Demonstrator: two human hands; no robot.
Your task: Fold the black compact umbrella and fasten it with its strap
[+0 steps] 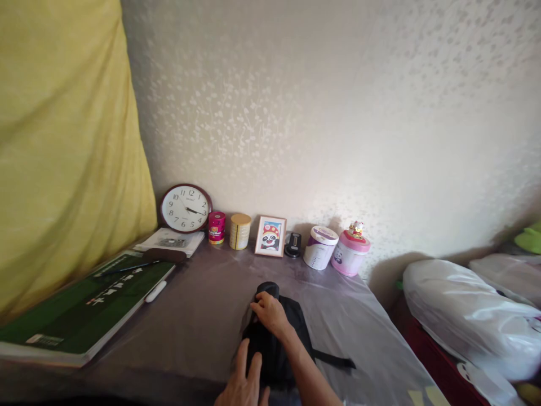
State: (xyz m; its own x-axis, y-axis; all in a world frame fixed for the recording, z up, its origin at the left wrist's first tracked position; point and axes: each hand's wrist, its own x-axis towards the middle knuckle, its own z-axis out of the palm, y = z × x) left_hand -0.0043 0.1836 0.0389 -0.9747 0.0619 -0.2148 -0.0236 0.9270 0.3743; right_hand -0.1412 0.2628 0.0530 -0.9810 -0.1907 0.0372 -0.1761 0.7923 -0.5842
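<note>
A black fabric bag lies on the cloth-covered table right in front of me, with a dark strap trailing from it to the right. Its upper end forms a rounded bulge. My right hand is over this upper part, fingers curled onto the fabric and gripping it. Lower down, at the bag's left edge, my left hand has its fingers apart. Whether those fingertips press on the fabric, I cannot tell. My right forearm hides part of the bag.
A green book lies left, with a pen on it. Along the wall stand a clock, a pink can, a yellow can, a picture frame and tubs. White plastic bags are beyond the table's right edge.
</note>
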